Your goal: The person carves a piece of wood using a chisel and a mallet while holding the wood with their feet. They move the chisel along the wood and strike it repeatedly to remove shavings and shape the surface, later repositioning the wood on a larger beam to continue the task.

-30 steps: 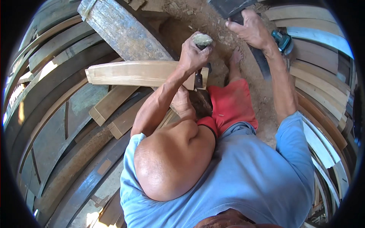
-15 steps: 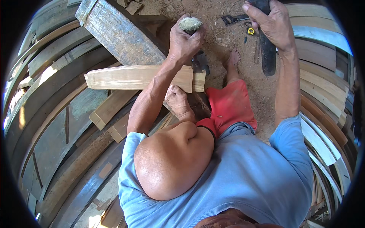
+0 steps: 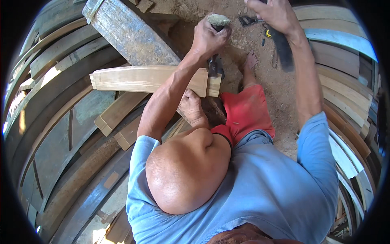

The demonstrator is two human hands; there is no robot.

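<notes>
My left hand (image 3: pixel 209 38) is wrapped round a chisel, whose frayed, pale handle top (image 3: pixel 219 19) sticks out above the fist. Below the fist, the chisel's dark blade (image 3: pixel 213 67) stands at the right end of a light wooden board (image 3: pixel 150 79), by its stepped end. My bare foot is against the board's near edge. Up at the right, my right hand (image 3: pixel 280 16) is closed on a long dark club (image 3: pixel 283 53), blurred by motion, with its far part cut off by the frame's top edge.
Under the board's far side lies a thick, worn plank (image 3: pixel 130 36). A saw with a dark handle (image 3: pixel 245 20) and a yellow tape measure (image 3: pixel 268 33) lie on the dirt floor. Curved planks (image 3: pixel 48 97) are stacked at the left, with more boards (image 3: pixel 345 89) at the right.
My right hand has moved up and left with the club. My left hand and the chisel's top have shifted slightly right. The board stays nearly where it was.
</notes>
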